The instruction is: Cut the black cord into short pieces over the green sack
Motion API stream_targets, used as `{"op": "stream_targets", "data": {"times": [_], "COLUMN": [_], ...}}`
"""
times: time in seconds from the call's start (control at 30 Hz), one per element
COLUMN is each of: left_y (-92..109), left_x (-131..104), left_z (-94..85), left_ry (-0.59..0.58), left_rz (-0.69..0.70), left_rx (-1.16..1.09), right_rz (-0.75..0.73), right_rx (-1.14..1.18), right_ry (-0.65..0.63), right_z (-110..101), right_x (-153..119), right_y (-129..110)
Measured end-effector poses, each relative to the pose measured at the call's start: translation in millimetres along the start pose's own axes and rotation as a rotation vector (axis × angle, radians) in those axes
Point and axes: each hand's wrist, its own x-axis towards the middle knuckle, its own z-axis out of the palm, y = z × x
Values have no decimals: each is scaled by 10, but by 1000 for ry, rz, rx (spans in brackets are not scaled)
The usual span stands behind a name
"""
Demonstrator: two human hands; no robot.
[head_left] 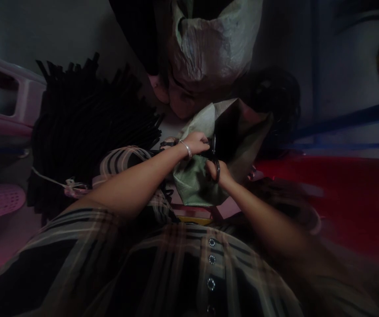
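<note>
At the sack [196, 182], the left hand [196, 143] and right hand [218, 172] are close together over its open mouth. Black strips [90, 110] are bundled to the left; a red tub [341, 198] is at right, a second sack [215, 48] on the far side.

The shadowed contents of the open grey-green sack [192, 187] are hidden from me. I cannot resolve the curled fingertips of the bare right hand [221, 172]. The upper edge crops the crinkled pale sack [209, 53]; the right edge, the blurred red object [351, 198].
</note>
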Motion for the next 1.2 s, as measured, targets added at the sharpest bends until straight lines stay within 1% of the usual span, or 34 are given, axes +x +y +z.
{"op": "stream_targets", "data": {"times": [0.17, 0.4, 0.6, 0.8, 0.87, 0.93, 1.07, 1.13, 1.2], "left_y": [-15, 8, 25, 98, 98, 79, 31, 25, 32], "left_x": [33, 29, 19, -59, -59, -40, 0, 2, -7], "left_z": [-20, -13, -42, -63, -64, -68, -83, -90, -94], "left_ry": [-12, -13, -5, -107, -120, -78, 75, 90, 79], "left_rz": [-26, -65, -76, -93, -85, -51, 67, 106, 123], "left_rx": [-103, -247, -263, -168, -127, -57, 157, 230, 251], "right_rz": [-40, -67, -99, -108, -104, -76, -20, -14, -7], "right_rx": [-78, -115, -120, -147, -153, -161, -130, -117, -124], "right_ry": [-43, -61, -60, -53, -43, -28, 0, 13, 24], "right_z": [18, 37, 32, 29, 19, 7, 0, 3, 5], "right_x": [-6, -11, -36, -64, -68, -69, -64, -59, -57], "right_y": [-13, -16, -26, -20, -14, -6, 20, 30, 30]}}
